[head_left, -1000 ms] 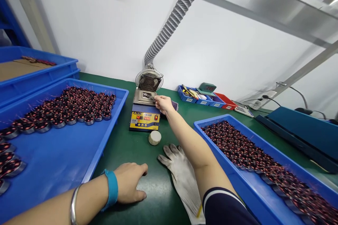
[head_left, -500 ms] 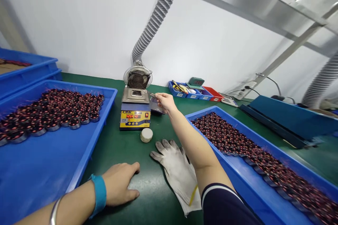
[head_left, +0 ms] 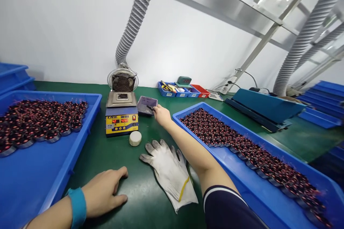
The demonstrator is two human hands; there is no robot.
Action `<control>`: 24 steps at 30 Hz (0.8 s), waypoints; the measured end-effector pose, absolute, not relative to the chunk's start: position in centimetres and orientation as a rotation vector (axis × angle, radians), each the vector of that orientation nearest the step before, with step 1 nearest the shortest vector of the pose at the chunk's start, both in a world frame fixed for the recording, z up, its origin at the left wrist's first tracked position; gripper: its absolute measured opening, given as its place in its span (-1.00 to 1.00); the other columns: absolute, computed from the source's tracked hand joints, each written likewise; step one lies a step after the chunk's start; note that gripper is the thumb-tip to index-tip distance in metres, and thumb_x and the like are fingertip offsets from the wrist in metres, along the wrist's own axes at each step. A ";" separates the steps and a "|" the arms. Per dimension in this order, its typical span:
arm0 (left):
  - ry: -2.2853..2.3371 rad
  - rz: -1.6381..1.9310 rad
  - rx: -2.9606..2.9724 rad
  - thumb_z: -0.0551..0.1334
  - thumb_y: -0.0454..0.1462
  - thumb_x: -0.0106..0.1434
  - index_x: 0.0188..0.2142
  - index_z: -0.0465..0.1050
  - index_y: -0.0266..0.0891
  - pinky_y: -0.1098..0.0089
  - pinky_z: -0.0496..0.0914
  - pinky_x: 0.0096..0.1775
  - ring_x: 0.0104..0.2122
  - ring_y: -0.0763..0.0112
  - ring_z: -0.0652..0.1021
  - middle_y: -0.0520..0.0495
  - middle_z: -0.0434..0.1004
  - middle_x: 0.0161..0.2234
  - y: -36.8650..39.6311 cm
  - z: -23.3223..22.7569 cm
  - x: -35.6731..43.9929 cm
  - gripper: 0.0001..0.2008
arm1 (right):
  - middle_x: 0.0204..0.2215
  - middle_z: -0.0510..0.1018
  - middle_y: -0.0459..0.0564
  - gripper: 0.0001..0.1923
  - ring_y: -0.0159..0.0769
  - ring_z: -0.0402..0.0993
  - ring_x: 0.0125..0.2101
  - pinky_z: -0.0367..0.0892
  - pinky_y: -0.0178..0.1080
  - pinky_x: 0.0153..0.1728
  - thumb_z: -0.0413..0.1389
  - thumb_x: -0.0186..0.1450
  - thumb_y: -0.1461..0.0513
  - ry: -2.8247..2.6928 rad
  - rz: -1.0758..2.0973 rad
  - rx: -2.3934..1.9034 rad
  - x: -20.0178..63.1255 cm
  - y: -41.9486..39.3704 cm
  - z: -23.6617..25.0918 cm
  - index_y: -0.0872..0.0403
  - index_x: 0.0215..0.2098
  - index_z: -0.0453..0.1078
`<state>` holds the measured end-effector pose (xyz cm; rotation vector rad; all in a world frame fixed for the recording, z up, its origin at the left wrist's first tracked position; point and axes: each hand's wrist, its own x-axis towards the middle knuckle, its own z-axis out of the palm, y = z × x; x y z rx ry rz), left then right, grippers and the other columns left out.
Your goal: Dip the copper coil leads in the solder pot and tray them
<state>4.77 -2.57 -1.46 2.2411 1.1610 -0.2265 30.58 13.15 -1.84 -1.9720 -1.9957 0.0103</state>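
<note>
My right hand [head_left: 162, 115] pinches a small dark flat tool [head_left: 151, 108], its far end over a small purple-grey bin [head_left: 147, 101] with bright specks inside. Left of the bin stands a solder pot [head_left: 122, 123] with a yellow front, lit red digits and a metal top. A round whitish tin [head_left: 135, 138] sits before it. My left hand [head_left: 103, 191] lies on the green table, thumb and forefinger apart, holding nothing. Between my arms lies a white work glove [head_left: 168, 171] with darkened fingertips.
Blue trays at left [head_left: 88, 128] and right [head_left: 193, 139] hold many small round dark parts with reddish tops. A fan and grey duct [head_left: 137, 18] rise behind the pot. Small blue and red bins [head_left: 200, 91] stand by the wall, a teal machine [head_left: 266, 105] farther right.
My right hand with the tool has moved from beside the pot's metal top to over the small bin. The view has turned right. My left hand stays on the table.
</note>
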 end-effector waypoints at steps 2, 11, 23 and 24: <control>1.168 -0.210 2.248 0.10 -0.10 0.08 -0.12 0.30 -0.17 0.35 0.22 -0.37 -0.36 0.28 0.47 -0.02 0.47 -0.42 -2.6 -1.2 4.7 -0.62 | -0.11 0.45 0.14 -0.73 -0.17 0.41 -0.11 0.26 -0.25 -0.13 -0.06 0.29 0.27 -2.064 -0.036 -1.996 30.6 13.1 -1.8 0.10 -0.14 0.43; 1.196 -0.180 2.291 0.09 -0.09 0.09 -0.11 0.32 -0.19 0.34 0.20 -0.40 -0.37 0.24 0.47 -0.05 0.46 -0.41 -2.6 -0.8 4.6 -0.62 | -0.08 0.42 0.10 -0.68 -0.21 0.41 -0.14 0.27 -0.27 -0.19 -0.11 0.33 0.25 -2.225 -0.103 -2.018 30.7 13.2 -1.2 0.08 -0.06 0.40; 1.217 -0.181 2.240 0.08 -0.08 0.09 -0.09 0.33 -0.17 0.34 0.18 -0.40 -0.39 0.24 0.46 -0.04 0.45 -0.43 -2.6 -1.8 4.6 -0.59 | -0.28 0.54 -0.02 -0.82 -0.36 0.43 -0.29 0.27 -0.38 -0.24 0.04 0.23 0.34 -2.320 0.148 -1.786 33.9 12.1 0.7 0.11 -0.29 0.48; 1.223 -0.182 2.235 0.08 -0.08 0.09 -0.09 0.33 -0.17 0.34 0.18 -0.39 -0.40 0.25 0.46 -0.04 0.45 -0.43 -2.6 -1.8 4.6 -0.60 | -0.29 0.54 -0.03 -0.83 -0.37 0.44 -0.30 0.27 -0.39 -0.25 0.04 0.22 0.34 -2.306 0.167 -1.765 33.5 12.1 0.5 0.11 -0.30 0.48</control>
